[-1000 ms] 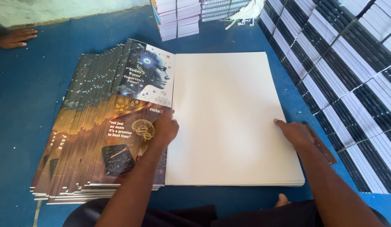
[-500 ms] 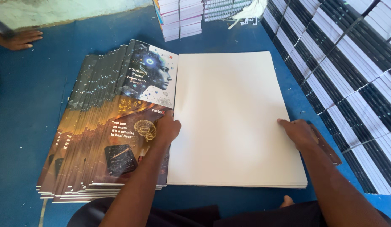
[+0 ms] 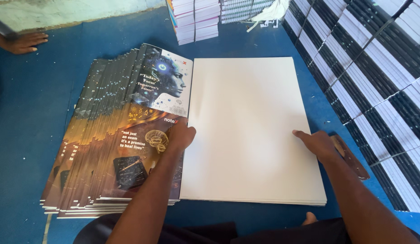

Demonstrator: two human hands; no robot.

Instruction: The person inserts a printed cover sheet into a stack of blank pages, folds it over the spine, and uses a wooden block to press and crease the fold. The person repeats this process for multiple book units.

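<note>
White sheets and printed covers, both hands flat on the stacks.
White sheet stack (image 3: pixel 250 131) lies on the blue floor (image 3: pixel 33 113), just beside the fanned printed covers (image 3: pixel 124 135). Right hand (image 3: pixel 317 143) presses open on its right edge; left hand (image 3: pixel 180 135) rests open on the covers. I judge a sheet is being separated; the next move needs a fingertip under one edge. A brown tool (image 3: pixel 350 156) is half hidden.

Soft, even daylight, bright enough; a faint sheen washes the white sheets (image 3: pixel 250 131), shadows stay weak, edges bend slightly, everything sharp.
</note>
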